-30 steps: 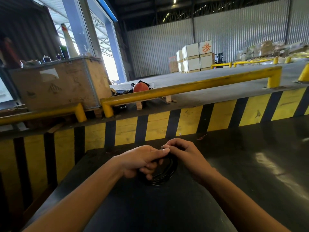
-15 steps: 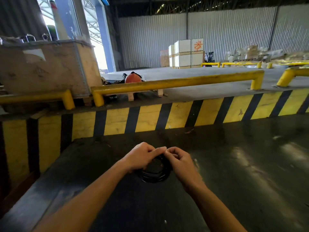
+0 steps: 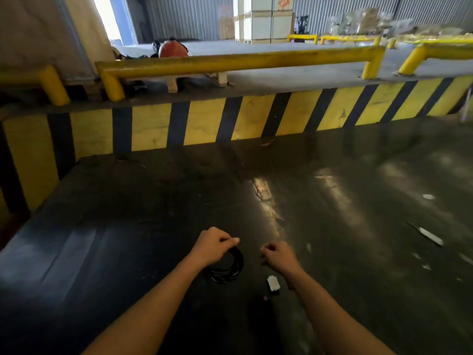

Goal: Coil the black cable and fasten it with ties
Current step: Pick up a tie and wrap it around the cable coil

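Note:
A black cable (image 3: pixel 228 268), wound into a small round coil, hangs from my left hand (image 3: pixel 213 245), which pinches the top of the coil between thumb and fingers. The coil's lower part rests on the dark table (image 3: pixel 115 252). My right hand (image 3: pixel 277 253) is a short way to the right of the coil, apart from it, with its fingers curled shut; whether it pinches a thin tie is too small to tell. No tie on the coil shows clearly.
A small white piece (image 3: pixel 273 283) lies on the table just under my right wrist. A white strip (image 3: pixel 430 235) and small white scraps lie at the right. A yellow-and-black striped wall (image 3: pixel 204 124) with yellow rails (image 3: pixel 238 61) stands behind the table.
My right hand has let go of the coil and moved right, away from it. My left hand still holds the coil. The camera has tilted down.

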A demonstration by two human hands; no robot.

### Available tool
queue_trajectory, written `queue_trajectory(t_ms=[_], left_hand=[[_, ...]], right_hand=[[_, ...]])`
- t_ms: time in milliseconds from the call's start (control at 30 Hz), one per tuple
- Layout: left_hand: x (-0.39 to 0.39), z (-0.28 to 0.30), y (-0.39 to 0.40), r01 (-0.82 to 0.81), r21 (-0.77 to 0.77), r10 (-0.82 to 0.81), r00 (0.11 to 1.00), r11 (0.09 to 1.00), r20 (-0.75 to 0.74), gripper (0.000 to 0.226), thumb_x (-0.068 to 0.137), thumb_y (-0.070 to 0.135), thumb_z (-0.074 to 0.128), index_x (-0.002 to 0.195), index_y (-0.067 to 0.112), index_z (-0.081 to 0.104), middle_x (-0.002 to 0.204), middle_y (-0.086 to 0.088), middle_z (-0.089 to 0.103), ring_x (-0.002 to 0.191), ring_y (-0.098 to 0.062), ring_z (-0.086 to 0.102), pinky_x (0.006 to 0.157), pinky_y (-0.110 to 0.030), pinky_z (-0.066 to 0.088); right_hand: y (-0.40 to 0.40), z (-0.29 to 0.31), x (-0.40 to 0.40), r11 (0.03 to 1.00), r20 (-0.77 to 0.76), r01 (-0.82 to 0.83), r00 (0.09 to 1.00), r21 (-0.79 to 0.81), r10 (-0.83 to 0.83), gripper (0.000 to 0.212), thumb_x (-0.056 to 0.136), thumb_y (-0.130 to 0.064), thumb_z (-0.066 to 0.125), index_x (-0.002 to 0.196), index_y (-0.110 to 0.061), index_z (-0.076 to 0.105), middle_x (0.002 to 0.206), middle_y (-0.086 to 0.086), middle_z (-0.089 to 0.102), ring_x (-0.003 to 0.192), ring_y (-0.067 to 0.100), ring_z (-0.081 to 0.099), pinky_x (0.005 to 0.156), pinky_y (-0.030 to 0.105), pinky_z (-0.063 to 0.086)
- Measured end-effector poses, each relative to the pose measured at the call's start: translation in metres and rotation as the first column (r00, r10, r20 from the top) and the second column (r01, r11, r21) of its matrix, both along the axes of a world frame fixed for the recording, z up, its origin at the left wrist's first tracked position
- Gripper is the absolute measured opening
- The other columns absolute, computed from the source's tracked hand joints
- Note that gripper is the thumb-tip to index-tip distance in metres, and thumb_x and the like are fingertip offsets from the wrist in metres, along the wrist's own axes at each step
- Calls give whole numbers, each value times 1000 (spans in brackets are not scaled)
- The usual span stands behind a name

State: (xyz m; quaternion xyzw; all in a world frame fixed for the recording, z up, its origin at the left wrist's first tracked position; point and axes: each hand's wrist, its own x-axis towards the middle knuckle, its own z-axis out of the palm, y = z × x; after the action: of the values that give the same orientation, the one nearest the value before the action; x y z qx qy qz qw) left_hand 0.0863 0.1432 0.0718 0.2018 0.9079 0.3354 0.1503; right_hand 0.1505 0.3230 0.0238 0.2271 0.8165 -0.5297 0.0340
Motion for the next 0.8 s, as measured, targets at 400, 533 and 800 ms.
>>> queue_trajectory(t_ms=[400,533,800], left_hand=[[4,5,-48,-159,115,135,972,980,193,24,91,31,58,102,16,74,75,7,65,53,0,50,50,-19,43],[-1,26,-54,-139,128,120,982,982,146,28,91,30,59,116,20,68,101,1,71,53,-3,49,47,-27,47],[-1,47,-38,-37,130,21,992,991,126,30,88,34,61,109,15,71,61,6,64,52,2,59,52,-30,51]], right_hand=[[-13,-70,45,787,335,-375,914,490,226,26,90,-7,40,109,-8,57,125,14,51,110,30,57,89,39,47],[-14,-54,34,829,302,-340,928,445,219,25,85,-5,44,102,-5,62,112,16,67,101,28,64,83,34,51],[-17,42,-6,966,-145,-106,979,235,142,23,81,-11,63,103,-17,57,91,9,69,76,21,68,60,25,55]])
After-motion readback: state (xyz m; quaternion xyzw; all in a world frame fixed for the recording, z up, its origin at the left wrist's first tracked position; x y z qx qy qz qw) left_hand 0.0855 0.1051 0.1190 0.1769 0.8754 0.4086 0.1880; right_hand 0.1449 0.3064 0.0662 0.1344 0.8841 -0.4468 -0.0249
